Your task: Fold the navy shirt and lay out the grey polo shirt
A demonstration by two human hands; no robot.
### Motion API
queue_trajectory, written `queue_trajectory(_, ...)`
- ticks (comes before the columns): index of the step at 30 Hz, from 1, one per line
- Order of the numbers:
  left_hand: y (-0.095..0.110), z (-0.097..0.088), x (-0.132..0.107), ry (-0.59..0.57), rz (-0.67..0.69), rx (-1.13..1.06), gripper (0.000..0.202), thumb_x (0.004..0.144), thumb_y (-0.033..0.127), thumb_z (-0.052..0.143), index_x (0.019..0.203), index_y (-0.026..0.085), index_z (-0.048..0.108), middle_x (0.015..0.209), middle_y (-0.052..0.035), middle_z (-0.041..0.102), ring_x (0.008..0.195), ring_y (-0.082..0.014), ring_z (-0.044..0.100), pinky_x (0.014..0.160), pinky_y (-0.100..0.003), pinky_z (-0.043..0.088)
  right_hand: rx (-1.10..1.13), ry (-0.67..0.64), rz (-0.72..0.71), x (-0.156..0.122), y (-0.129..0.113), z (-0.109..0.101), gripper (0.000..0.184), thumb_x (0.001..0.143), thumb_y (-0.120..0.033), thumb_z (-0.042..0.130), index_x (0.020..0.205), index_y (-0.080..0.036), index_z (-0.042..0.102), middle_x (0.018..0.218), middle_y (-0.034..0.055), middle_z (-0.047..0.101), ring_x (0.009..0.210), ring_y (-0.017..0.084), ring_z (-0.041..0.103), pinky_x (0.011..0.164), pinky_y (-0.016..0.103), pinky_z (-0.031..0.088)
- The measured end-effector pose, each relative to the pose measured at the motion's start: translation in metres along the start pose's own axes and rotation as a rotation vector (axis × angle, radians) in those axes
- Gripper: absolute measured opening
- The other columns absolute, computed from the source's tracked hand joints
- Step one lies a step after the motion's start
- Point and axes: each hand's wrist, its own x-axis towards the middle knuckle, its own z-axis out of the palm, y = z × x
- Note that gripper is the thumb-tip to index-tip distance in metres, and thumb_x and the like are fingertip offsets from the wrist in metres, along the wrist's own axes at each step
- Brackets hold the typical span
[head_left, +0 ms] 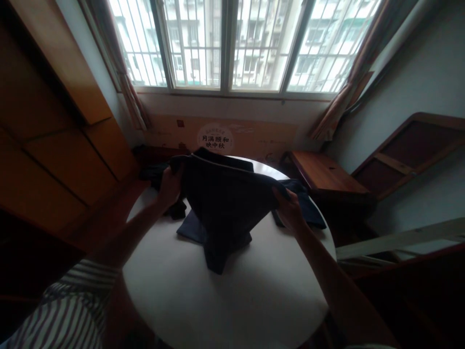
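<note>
Left hand (170,186) closed on one upper edge of a dark navy cloth garment (225,203); right hand (288,208) pinches the opposite edge. I see the garment held taut between them, lifted above a round white table (218,300), its lower end trailing onto the tabletop. Beneath and behind it lie more dark clothes (308,206), unfolded, spread toward the far rim. I judge the folding barely begun: this piece is only stretched out, no neat stack visible. Barred window (232,43) beyond; light poor, fabric detail unclear.
</note>
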Motion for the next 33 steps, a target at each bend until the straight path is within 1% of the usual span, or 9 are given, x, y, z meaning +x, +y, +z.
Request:
queue_trajectory(5,0.014,-0.026,0.013,0.021,0.033,0.415,0.031,0.078,0.041,0.074,0.096,0.019,0.064,0.083,-0.0027,0.065,0.07,-0.0153,0.058,0.06,-0.026,0.043,-0.105,0.062,0.149,0.001,-0.023,-0.017,0.035,0.063,-0.046,0.082,0.085,-0.022,0.071,0.074,-0.0006,0.071,0.075,0.022,0.068,0.064,0.032,0.054)
queue_trajectory(10,0.01,-0.001,-0.03,-0.11,0.073,0.824,0.03,0.081,0.036,0.07,0.103,0.017,0.063,0.078,-0.0035,0.063,0.07,-0.0187,0.061,0.066,-0.029,0.044,-0.274,-0.017,0.248,-0.04,-0.02,0.007,0.034,0.075,-0.05,0.072,0.088,-0.018,0.071,0.079,0.0036,0.071,0.076,0.023,0.067,0.069,0.033,0.055)
queue_trajectory(12,0.01,0.013,-0.055,-0.372,-0.107,0.742,0.035,0.088,0.047,0.059,0.106,0.017,0.063,0.066,-0.001,0.062,0.057,-0.0173,0.058,0.057,-0.027,0.041,-0.347,-0.295,0.22,-0.071,-0.015,0.029,0.034,0.084,-0.048,0.064,0.094,-0.016,0.07,0.085,0.0056,0.071,0.08,0.022,0.066,0.072,0.033,0.054)
queue_trajectory(15,0.006,0.03,-0.088,-0.75,-0.575,0.535,0.058,0.087,0.066,0.05,0.114,0.015,0.061,0.058,-0.0001,0.062,0.047,-0.0173,0.056,0.049,-0.026,0.036,-0.413,-0.904,0.096,-0.11,-0.009,0.06,0.042,0.085,-0.033,0.066,0.123,-0.015,0.063,0.111,0.01,0.069,0.094,0.02,0.065,0.086,0.033,0.052)
queue_trajectory(18,-0.009,0.035,-0.107,-0.778,-0.69,0.491,0.065,0.078,0.066,0.063,0.114,0.012,0.063,0.068,-0.0023,0.066,0.057,-0.0183,0.06,0.052,-0.025,0.039,-0.457,-1.279,0.06,-0.117,-0.004,0.076,0.057,0.084,-0.016,0.063,0.139,-0.015,0.051,0.119,0.0111,0.067,0.099,0.018,0.065,0.088,0.03,0.052)
queue_trajectory(20,-0.023,0.033,-0.114,-0.75,-0.636,0.489,0.068,0.071,0.055,0.074,0.12,0.01,0.062,0.075,-0.0026,0.067,0.064,-0.0184,0.061,0.054,-0.024,0.041,-0.52,-1.259,0.043,-0.099,-0.001,0.074,0.041,0.089,-0.011,0.053,0.13,-0.017,0.06,0.106,0.0065,0.071,0.093,0.016,0.068,0.083,0.028,0.054)
queue_trajectory(22,-0.034,0.029,-0.117,-0.764,-0.59,0.438,0.061,0.074,0.046,0.072,0.122,0.01,0.062,0.082,-0.0038,0.069,0.069,-0.0186,0.062,0.058,-0.025,0.044,-0.605,-1.099,-0.012,-0.071,0.002,0.066,0.027,0.095,-0.015,0.05,0.116,-0.018,0.067,0.101,0.0043,0.071,0.088,0.016,0.068,0.08,0.03,0.056)
queue_trajectory(26,-0.034,0.026,-0.121,-0.744,-0.493,0.253,0.029,0.083,0.035,0.063,0.101,0.014,0.071,0.092,-0.0047,0.07,0.084,-0.0185,0.063,0.073,-0.025,0.048,-0.721,-0.87,-0.095,-0.018,0.007,0.049,0.031,0.097,-0.035,0.059,0.123,-0.019,0.06,0.124,0.009,0.061,0.102,0.021,0.063,0.087,0.041,0.055)
queue_trajectory(33,0.003,0.025,-0.129,-0.963,-0.793,-0.527,0.038,0.071,0.034,0.079,0.103,0.014,0.073,0.098,-0.0073,0.074,0.09,-0.0207,0.069,0.085,-0.029,0.049,-0.742,-0.915,-0.162,0.001,0.033,0.047,0.048,0.089,-0.042,0.068,0.131,-0.022,0.057,0.137,0.0106,0.054,0.121,0.027,0.054,0.102,0.05,0.045)
